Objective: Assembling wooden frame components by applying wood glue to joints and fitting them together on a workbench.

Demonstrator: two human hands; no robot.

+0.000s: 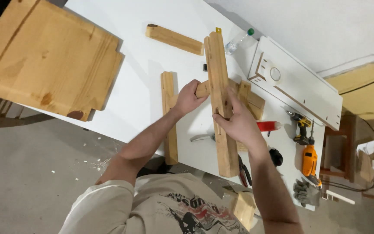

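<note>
1. Nearest the camera, the right hand point(237, 123) wraps its fingers point(234, 100) around the long wooden bar point(218, 93), about midway along its length. The bar runs from near the worktop's front edge away toward the far side. My judgement: keep this grip firm and low on the bar so it cannot twist where it crosses the other wood.

2. Just left of it, the left hand point(188, 98) has its fingers closed on the end of a short cross piece point(202, 88) that passes under or through the long bar. I cannot tell whether the two pieces are already seated in a joint. It seems wise to press the cross piece in squarely, not at an angle.

3. On the white worktop point(135, 86), a second wooden bar point(169, 117) lies just left of the left forearm, apart from the gripped pieces. Pliers point(244, 170) and a metal tool point(202, 138) lie partly under the long bar; they could snag it if it shifts.

4. To the right lie a red-capped tube point(268, 126), two power drills point(306, 143) and grey gloves point(307, 193), well clear of the hands.

5. Farther off, a short block point(175, 39) lies near the far end of the long bar, a plastic bottle point(238, 41) beside it, a white panel point(297, 82) at the right, and a large wooden board point(44, 56) at the far left.
</note>
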